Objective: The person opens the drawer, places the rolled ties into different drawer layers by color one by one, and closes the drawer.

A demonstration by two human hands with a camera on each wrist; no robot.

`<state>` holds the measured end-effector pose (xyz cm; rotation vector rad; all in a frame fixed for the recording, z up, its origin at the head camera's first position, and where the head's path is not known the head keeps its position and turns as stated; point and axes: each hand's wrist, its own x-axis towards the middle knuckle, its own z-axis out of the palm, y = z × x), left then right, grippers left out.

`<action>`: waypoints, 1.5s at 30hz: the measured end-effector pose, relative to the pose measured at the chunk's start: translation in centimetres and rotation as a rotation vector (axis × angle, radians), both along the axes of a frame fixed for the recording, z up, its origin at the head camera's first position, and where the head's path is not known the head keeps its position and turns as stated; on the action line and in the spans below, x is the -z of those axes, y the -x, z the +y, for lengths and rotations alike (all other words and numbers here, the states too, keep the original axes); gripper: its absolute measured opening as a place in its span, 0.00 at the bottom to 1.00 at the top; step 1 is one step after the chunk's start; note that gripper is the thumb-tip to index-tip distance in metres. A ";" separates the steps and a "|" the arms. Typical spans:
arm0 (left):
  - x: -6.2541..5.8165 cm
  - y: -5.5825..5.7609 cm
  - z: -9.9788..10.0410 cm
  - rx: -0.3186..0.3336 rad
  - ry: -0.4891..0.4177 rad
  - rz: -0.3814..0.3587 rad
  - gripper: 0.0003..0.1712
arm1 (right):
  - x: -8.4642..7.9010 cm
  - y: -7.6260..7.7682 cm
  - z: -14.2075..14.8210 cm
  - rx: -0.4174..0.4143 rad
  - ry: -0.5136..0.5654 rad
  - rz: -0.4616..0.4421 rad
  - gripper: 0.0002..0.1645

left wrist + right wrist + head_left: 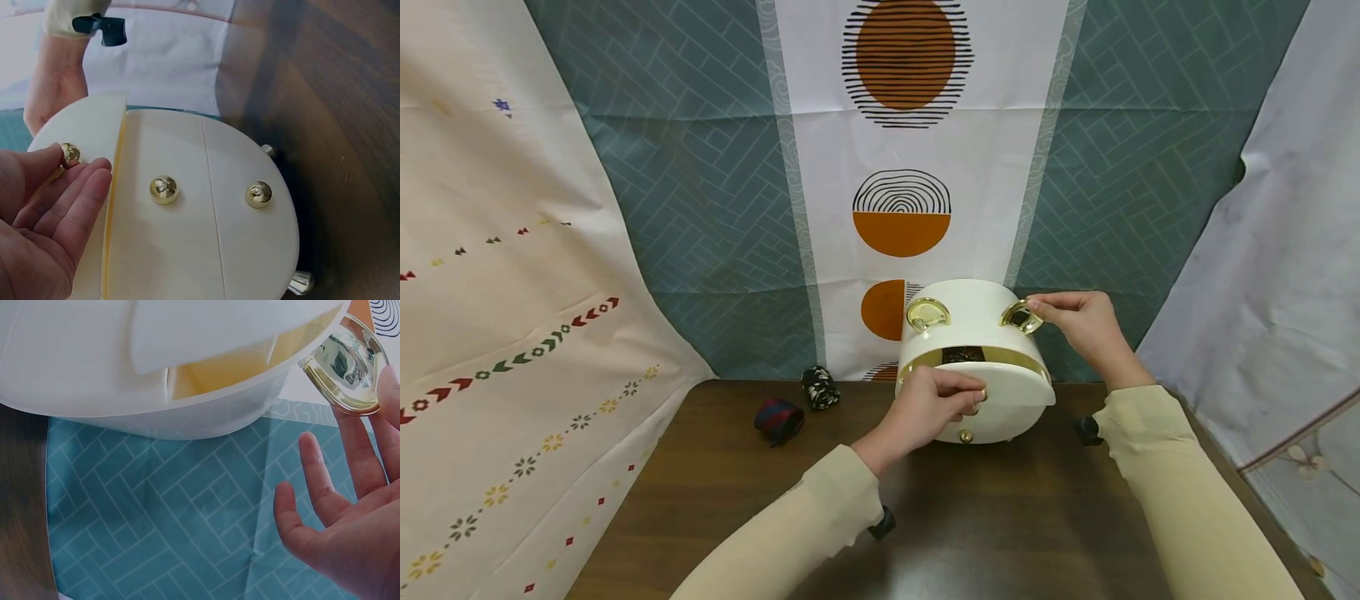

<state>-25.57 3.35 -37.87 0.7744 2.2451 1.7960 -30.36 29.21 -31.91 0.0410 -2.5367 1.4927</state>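
Note:
A rounded white drawer box (973, 312) with gold trim stands against the back cloth. My left hand (925, 400) pinches the gold knob (70, 155) on its top drawer (1018, 385), which stands pulled out. Something dark and patterned (962, 354) shows inside that drawer's opening. Two more gold knobs (164, 189) sit on the drawer fronts below. With thumb and fingers, my right hand (1082, 325) holds the rim of the gold round ear-like piece (350, 365) at the box's upper right. Its twin, another gold piece (928, 314), is on the left.
A rolled red-and-navy striped necktie (778, 420) and a rolled black-and-white patterned one (820, 388) lie left of the box on the dark wooden table (715, 492). Patterned cloth (715, 208) hangs behind, with pale cloths along both sides.

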 end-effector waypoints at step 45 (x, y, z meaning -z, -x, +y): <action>0.1 2.8 0.8 -0.079 0.020 0.059 0.08 | -0.1 0.1 0.0 0.011 -0.001 -0.017 0.37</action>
